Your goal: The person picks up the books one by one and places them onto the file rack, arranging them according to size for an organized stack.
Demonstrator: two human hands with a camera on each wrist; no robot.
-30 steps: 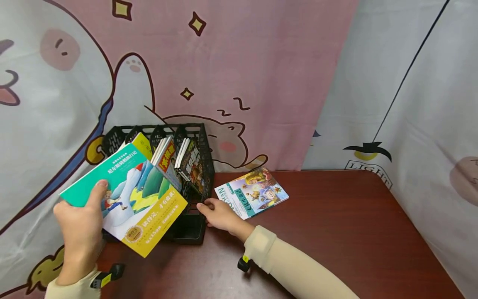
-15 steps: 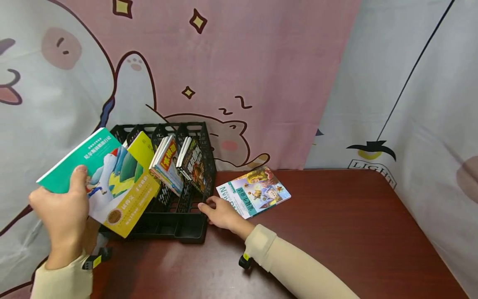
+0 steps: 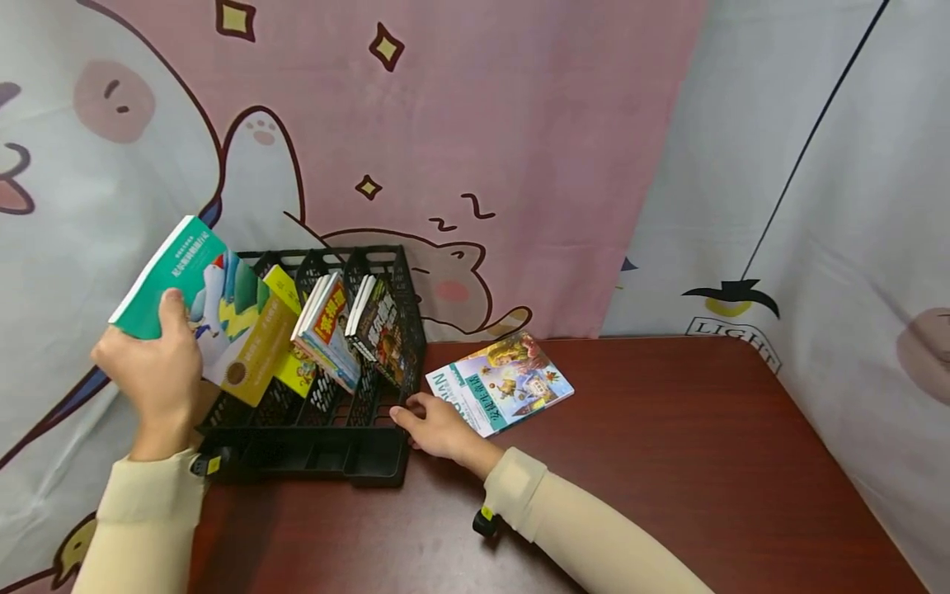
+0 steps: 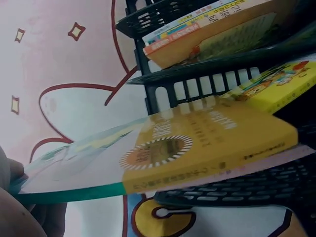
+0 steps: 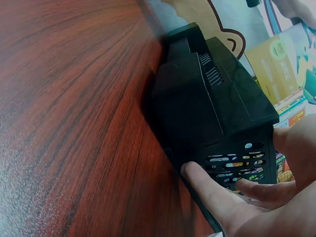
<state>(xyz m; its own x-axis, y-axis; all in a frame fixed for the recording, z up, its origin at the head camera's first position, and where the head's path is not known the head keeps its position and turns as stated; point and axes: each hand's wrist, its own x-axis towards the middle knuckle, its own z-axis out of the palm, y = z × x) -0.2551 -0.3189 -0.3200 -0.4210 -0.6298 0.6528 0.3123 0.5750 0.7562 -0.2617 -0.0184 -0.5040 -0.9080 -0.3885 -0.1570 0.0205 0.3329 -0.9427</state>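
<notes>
My left hand [image 3: 159,375] grips a teal and ochre picture book [image 3: 232,309] by its upper left end, thumb across the cover. The book tilts over the left part of a black file rack [image 3: 312,454]; in the left wrist view its ochre end [image 4: 212,143] reaches between the dividers, beside a yellow book [image 4: 291,86]. My right hand [image 3: 438,427] holds the rack's right side wall near the front. In the right wrist view, its fingers [image 5: 207,190] lie against the slotted outer wall, with the thumb at the upper edge.
Thin books [image 3: 325,330] and dark-covered books [image 3: 380,326] lean in the rack's right compartments. Another book [image 3: 505,384] lies flat on the brown table [image 3: 653,462], right of the rack. A printed cloth [image 3: 519,148] hangs behind.
My left hand first drew the book left, then raised it and brought it back right over the rack's left part. My right hand has stayed on the side wall.
</notes>
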